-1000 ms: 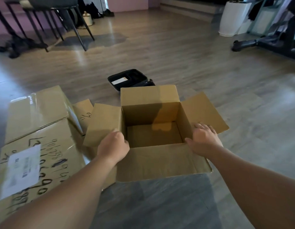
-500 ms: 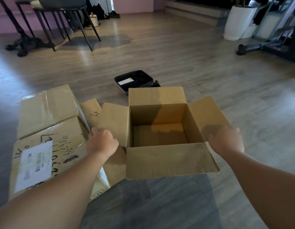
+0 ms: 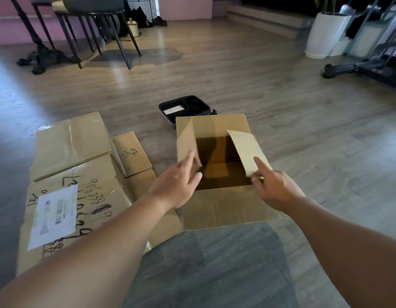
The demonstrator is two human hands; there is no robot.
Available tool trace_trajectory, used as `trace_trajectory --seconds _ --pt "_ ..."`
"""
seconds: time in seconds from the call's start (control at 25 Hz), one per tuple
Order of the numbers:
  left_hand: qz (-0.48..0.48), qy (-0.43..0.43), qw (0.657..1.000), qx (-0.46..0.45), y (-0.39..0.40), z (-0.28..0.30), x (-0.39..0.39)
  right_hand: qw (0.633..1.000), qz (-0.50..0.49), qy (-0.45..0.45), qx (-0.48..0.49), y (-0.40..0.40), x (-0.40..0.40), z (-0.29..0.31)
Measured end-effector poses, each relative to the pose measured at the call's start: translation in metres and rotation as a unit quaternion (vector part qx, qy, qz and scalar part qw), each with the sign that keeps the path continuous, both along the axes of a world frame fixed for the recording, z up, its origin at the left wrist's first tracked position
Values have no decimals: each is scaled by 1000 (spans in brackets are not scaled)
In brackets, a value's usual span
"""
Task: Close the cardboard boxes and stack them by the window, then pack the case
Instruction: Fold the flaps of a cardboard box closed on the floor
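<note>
From the head camera we see an open box on the floor, nothing visible inside it. Our left hand presses its left flap inward with straight fingers; our right hand pinches the right flap. Behind the box lies an open black case holding a white card. A bigger labelled box lies left.

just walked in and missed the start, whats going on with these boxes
A person is closing the small cardboard box on the floor. The left hand pushes the left side flap inward, and the right hand pinches the right side flap and folds it in. The near and far flaps are not yet folded. A larger box lies to the left, and the open black case sits just behind.
</note>
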State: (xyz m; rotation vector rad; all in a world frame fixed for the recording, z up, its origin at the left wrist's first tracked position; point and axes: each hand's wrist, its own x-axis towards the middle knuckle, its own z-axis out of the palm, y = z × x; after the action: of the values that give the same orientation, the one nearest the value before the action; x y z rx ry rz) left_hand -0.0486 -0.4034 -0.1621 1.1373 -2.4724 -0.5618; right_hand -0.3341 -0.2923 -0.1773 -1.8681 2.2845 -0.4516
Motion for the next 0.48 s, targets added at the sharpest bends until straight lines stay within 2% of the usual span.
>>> trace_trajectory --seconds 0.08,0.16,0.24,0.32,0.48 --pt "-45 -43 997 42 4 -13 3 998 -53 1 35 5 -16 -6" --pt "-40 -88 993 61 1 -23 10 992 -79 9 99 13 -35 -12" --pt "-36 -145 987 66 -4 -28 19 985 -56 8 160 21 -49 -18" --pt "-51 -191 978 62 -7 -29 27 984 -25 -18 177 25 -58 -20" --pt "-75 -213 971 82 0 -27 33 983 -13 -42 178 32 -73 -21"
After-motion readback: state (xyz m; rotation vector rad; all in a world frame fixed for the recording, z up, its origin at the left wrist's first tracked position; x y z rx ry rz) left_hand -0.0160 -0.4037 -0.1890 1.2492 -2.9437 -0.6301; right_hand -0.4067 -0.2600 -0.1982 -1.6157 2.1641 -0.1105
